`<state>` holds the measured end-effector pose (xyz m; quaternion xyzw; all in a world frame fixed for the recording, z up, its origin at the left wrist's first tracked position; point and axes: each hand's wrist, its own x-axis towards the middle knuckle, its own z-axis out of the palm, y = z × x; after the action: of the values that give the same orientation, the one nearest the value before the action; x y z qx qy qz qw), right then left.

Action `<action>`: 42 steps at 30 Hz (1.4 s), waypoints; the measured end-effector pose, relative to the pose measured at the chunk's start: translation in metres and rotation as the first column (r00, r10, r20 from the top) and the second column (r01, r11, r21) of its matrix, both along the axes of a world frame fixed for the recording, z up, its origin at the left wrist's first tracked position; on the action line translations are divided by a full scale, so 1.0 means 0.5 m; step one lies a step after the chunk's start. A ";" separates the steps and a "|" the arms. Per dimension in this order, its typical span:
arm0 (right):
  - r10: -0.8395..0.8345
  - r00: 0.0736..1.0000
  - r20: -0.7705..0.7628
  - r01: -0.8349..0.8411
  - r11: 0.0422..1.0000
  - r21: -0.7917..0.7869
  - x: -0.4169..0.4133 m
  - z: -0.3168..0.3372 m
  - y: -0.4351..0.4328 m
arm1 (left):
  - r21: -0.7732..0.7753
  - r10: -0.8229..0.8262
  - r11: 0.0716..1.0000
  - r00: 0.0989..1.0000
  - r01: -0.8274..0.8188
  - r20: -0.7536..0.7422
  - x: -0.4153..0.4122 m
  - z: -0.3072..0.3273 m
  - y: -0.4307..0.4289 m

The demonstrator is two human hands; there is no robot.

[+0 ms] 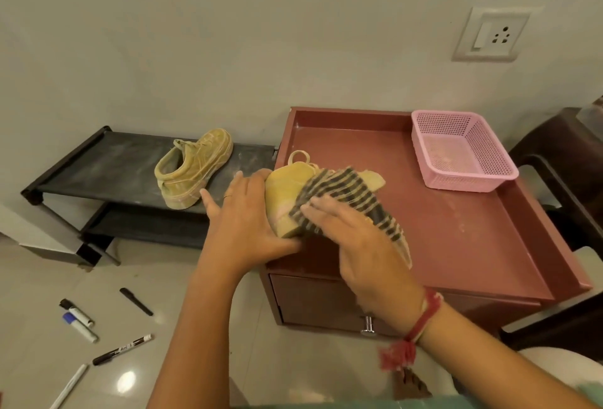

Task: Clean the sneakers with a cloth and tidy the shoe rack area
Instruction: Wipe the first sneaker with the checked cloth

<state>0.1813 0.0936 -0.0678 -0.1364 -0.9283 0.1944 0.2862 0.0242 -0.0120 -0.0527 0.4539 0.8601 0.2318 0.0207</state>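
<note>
At the cabinet top's [456, 229] front-left edge, the left hand [243, 212] grips one sneaker [284, 193], fingers spread round its heel. The blurred right hand [355, 239] seems to press the cloth [346, 190] on it, fingers flat. Left to do: the dusty second sneaker [192, 167] on the shoe rack [107, 163], and the markers [78, 317] on the floor.

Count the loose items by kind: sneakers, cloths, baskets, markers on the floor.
Sneakers: 2
Cloth: 1
Basket: 1
Markers: 5
Total: 9
</note>
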 end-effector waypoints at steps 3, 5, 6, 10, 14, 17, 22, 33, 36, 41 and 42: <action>-0.053 0.998 0.043 0.050 0.996 0.081 0.000 -0.004 0.036 | -0.028 0.005 1.000 1.000 -0.005 -0.014 -0.003 -0.001 0.003; -0.175 0.984 0.033 0.175 0.984 0.022 -0.004 -0.002 0.076 | -0.018 0.020 1.000 1.000 -0.020 -0.017 -0.003 0.003 0.006; -0.183 0.983 0.018 0.183 0.983 0.005 -0.003 -0.004 0.079 | -0.011 0.025 1.000 0.999 -0.025 -0.026 -0.003 0.004 0.008; -0.048 0.998 0.034 0.045 0.996 0.078 0.012 -0.013 0.034 | -0.012 0.020 1.000 0.994 -0.021 -0.103 -0.004 0.002 0.012; -0.234 0.969 0.078 0.227 0.969 0.094 0.009 -0.005 0.106 | -0.008 0.020 1.000 0.990 -0.021 -0.139 -0.004 -0.003 0.014; -0.130 0.991 0.028 0.128 0.990 0.055 0.007 -0.004 0.069 | 0.015 -0.008 1.000 0.985 0.010 -0.173 -0.004 -0.008 0.015; -0.186 0.981 0.047 0.184 0.982 0.030 0.009 -0.007 0.100 | 0.060 -0.018 0.998 0.992 0.026 -0.125 -0.003 -0.004 0.011; -0.165 0.978 0.128 0.170 0.985 -0.022 0.007 -0.010 0.111 | -0.007 0.000 1.000 0.995 -0.001 -0.099 -0.017 -0.004 0.001; -0.012 0.986 0.166 0.009 1.000 0.022 0.009 -0.025 0.086 | -0.017 0.014 1.000 0.996 -0.016 -0.086 -0.022 -0.006 -0.001; -0.164 0.976 0.146 0.169 0.985 -0.020 0.001 -0.007 0.113 | -0.008 0.017 1.000 0.997 -0.018 -0.073 -0.022 -0.001 0.004; -0.077 0.986 0.146 0.081 0.996 -0.021 0.002 -0.015 0.093 | -0.010 0.016 1.000 0.997 -0.016 -0.079 -0.023 -0.003 0.003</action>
<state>0.1825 0.1401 -0.0751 -0.1909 -0.9377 0.1850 0.2238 0.0125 -0.0107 -0.0541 0.4556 0.8651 0.2093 -0.0125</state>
